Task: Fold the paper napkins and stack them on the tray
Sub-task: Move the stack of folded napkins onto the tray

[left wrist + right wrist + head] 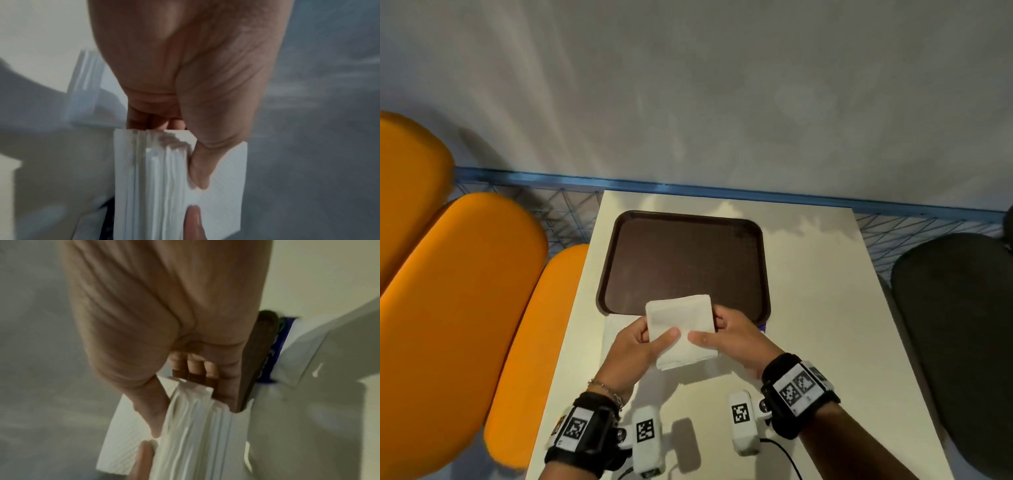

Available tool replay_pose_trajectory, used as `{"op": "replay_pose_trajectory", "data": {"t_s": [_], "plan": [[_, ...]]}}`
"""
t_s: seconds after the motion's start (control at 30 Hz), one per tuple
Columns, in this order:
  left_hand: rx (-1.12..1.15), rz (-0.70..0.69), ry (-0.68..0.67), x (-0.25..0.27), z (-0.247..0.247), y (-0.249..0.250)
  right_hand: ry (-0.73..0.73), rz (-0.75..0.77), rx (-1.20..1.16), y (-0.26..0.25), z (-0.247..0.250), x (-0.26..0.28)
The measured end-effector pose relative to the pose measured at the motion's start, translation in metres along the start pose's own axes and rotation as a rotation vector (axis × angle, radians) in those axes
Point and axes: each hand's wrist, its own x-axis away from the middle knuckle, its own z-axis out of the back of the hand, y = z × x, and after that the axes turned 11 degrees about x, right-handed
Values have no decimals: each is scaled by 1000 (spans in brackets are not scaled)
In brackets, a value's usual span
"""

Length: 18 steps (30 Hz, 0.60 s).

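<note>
**Napkin stack held at near rim of tray**

Stack of napkins (681, 329) clamped between both hands above surface (822, 308), far edge overlapping near rim of tray (688, 219). Left hand (635, 342) grip: thumb on top, fingers beneath, pinching left edge. Right hand (732, 337) grip: same, on right edge. Many layers visible edge-on in wrist views; top sheets splayed. Flat, slightly tilted; long axis running away from body toward tray. Advice: square edges, keep thumbs pressing, lower flat onto tray. More napkins (611, 334) lying below left hand.
</note>
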Motion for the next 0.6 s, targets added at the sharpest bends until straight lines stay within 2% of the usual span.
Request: {"op": "replay_pose_trajectory", "data": {"t_s": [0.2,0.4,0.6], "plan": [[-152,13,154,-80,-83,-28,251,-155,-11,26,74,-19],[-239,48,191,-134,-125,-19,271,-136,-101,18,126,-43],[-229,-35,230,-133,-142,33,229,0,-133,-18,162,-48]]}}
